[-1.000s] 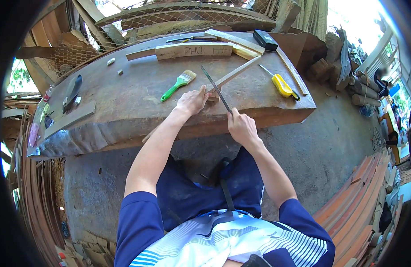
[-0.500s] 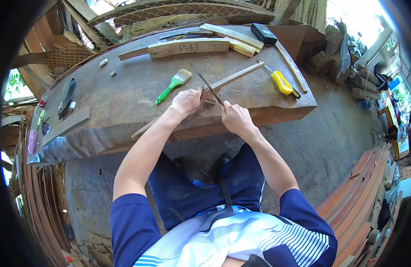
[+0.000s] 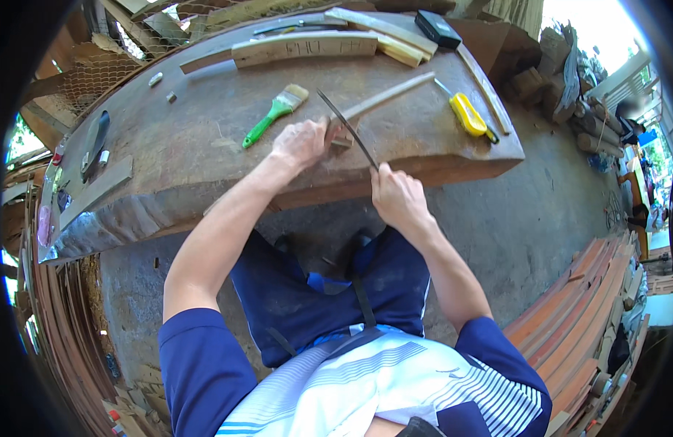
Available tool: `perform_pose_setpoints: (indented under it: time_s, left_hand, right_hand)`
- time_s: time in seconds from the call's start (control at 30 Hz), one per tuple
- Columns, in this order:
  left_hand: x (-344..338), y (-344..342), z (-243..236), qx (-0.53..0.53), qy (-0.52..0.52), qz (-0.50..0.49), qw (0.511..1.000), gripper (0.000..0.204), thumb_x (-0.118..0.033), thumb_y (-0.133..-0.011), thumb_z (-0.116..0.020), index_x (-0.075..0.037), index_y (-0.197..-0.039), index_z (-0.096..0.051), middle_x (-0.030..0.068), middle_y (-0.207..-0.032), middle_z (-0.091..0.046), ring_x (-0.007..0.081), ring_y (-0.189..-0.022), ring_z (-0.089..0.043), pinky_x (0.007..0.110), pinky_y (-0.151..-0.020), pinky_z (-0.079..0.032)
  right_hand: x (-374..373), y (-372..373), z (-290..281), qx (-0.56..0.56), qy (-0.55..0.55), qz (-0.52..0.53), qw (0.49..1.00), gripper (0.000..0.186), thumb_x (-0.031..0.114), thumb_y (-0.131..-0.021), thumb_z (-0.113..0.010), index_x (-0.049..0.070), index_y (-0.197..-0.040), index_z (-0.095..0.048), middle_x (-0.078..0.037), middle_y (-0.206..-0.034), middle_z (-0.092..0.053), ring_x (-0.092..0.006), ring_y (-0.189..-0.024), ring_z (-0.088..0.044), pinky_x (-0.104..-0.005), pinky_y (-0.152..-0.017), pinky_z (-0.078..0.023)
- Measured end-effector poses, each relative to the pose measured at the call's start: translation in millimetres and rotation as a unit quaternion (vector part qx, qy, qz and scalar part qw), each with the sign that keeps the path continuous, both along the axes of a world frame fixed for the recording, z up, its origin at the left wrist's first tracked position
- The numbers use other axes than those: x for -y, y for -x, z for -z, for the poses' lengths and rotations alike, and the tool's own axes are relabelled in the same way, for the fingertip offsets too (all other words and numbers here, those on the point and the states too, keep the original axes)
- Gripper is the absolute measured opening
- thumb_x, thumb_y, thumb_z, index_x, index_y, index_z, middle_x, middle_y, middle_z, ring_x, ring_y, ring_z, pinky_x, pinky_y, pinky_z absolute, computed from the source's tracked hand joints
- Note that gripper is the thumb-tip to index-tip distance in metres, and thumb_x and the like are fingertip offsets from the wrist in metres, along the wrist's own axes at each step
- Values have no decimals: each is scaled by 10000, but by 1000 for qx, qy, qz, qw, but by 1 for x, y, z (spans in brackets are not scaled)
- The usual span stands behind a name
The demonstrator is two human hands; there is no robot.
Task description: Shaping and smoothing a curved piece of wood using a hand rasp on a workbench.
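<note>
My left hand [image 3: 301, 143] is closed on a long narrow wooden strip [image 3: 396, 92], which slants across the bench with its far end up to the right. My right hand [image 3: 400, 194] grips the near end of a thin dark file [image 3: 349, 128]. The file crosses the strip just right of my left fingers, its tip pointing away and to the left. Beneath the strip a small wood block [image 3: 342, 143] partly shows. A paintbrush [image 3: 275, 116] with a green handle lies left of the strip; a yellow-handled tool [image 3: 469, 115] with a thin shaft lies to the right.
On the thick wooden bench [image 3: 198, 120], a marked wooden block [image 3: 303, 49], other strips and a black box [image 3: 437, 29] lie along the back. A dark curved blade [image 3: 96, 146] and a flat board [image 3: 97, 191] are at left. Reddish planks [image 3: 569, 306] are stacked at right.
My right hand has drawn back toward me and slightly right, pulling the file across the strip. My left hand stays on the strip. The whole view has shifted a little.
</note>
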State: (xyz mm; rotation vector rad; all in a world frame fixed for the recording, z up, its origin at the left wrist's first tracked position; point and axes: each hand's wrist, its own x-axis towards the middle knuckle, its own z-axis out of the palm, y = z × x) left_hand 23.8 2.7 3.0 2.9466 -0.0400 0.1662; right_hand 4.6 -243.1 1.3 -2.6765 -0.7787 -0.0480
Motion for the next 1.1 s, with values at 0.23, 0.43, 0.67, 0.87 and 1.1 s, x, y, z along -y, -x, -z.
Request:
perform_pose_setpoints:
  time_s: [0.23, 0.43, 0.67, 0.87, 1.1]
  left_hand:
    - [17, -2, 4, -27, 28, -19, 999, 522, -485, -1109, -412, -15, -1205, -618, 292, -915, -743, 472, -892, -742, 551, -791, -599]
    - [9, -1, 0, 25, 5, -25, 999, 523, -486, -1117, -403, -13, -1122, -626, 307, -843, -723, 495, -834, -731, 567, -736, -595]
    - [13, -4, 4, 8, 21, -3, 1000, 528, -488, -1123, -402, -4, -1141, -611, 307, -827, -718, 508, -815, -720, 574, -725, -586]
    - [14, -12, 5, 26, 17, 7, 999, 517, -485, -1123, -402, -15, -1145, -617, 300, -828, -722, 502, -810, -723, 573, -726, -587]
    - [14, -4, 6, 30, -5, 3, 1000, 514, -494, -1120, -418, -20, -1114, -619, 287, -808, -725, 471, -783, -738, 542, -685, -596]
  right_hand:
    - [-43, -52, 0, 8, -38, -30, 999, 395, 297, -1104, -447, -6, -928, -628, -288, -781, -711, -498, -753, -708, -588, -725, -564]
    - [-3, -7, -2, 0, -5, -24, 1000, 359, 291, -1095, -472, 8, -927, -616, -278, -748, -708, -478, -735, -716, -572, -705, -572]
    - [2, -18, -4, 10, -12, -53, 998, 377, 269, -1086, -487, -16, -909, -659, -301, -786, -712, -477, -767, -727, -563, -726, -582]
    - [-37, -67, -6, -10, -33, -74, 997, 391, 260, -1090, -465, -33, -928, -667, -304, -829, -722, -487, -809, -724, -564, -766, -580]
    - [11, 1, 0, -26, -6, -7, 1000, 359, 289, -1095, -480, 0, -926, -609, -310, -790, -706, -491, -779, -719, -583, -727, -578]
